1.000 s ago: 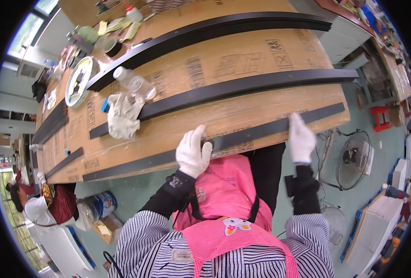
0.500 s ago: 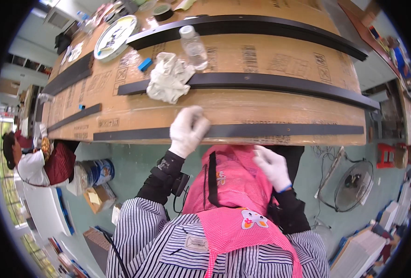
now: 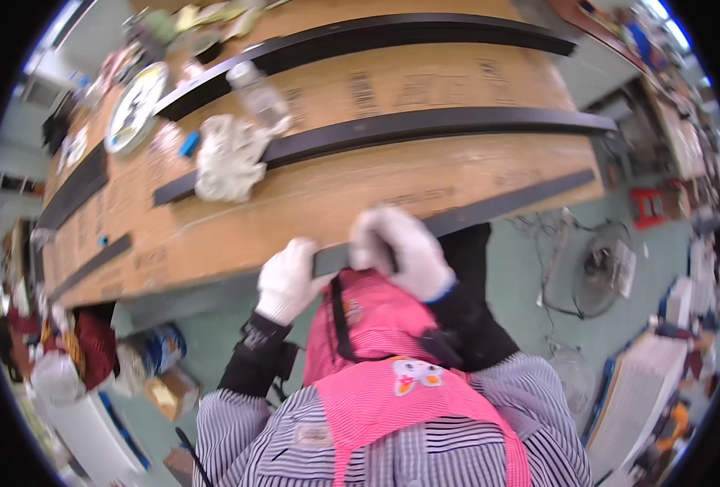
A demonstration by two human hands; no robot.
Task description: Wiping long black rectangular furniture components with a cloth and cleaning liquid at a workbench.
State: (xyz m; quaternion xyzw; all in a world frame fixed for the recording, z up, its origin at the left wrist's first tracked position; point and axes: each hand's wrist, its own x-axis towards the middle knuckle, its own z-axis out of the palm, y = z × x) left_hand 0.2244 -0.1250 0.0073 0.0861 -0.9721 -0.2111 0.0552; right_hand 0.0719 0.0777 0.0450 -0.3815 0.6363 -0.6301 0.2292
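Note:
A long, flat dark strip [image 3: 510, 195] lies slantwise along the near edge of the cardboard-covered table. My left hand [image 3: 285, 282], in a white glove, is closed on the strip at the table edge. To its right, my white-gloved right hand [image 3: 400, 252] curls over the same strip, fingers bent and slightly blurred. Both hands are just above the pink apron [image 3: 368, 316]. Farther back lies a thicker black bar [image 3: 433, 123], with a crumpled white cloth or glove [image 3: 231, 158] over its left part. A clear bottle [image 3: 261, 99] lies tilted behind it.
Another black bar [image 3: 376, 36] runs along the far side. At left are a white oval tray [image 3: 136, 108], a small blue block [image 3: 189, 144] and shorter dark strips [image 3: 92, 266]. A person [image 3: 59, 373] is at far left. A floor fan [image 3: 599, 272] stands right.
My right hand has come up from the apron onto the strip. My left hand has moved left and down to the edge. The view has shifted, and the strip now slants.

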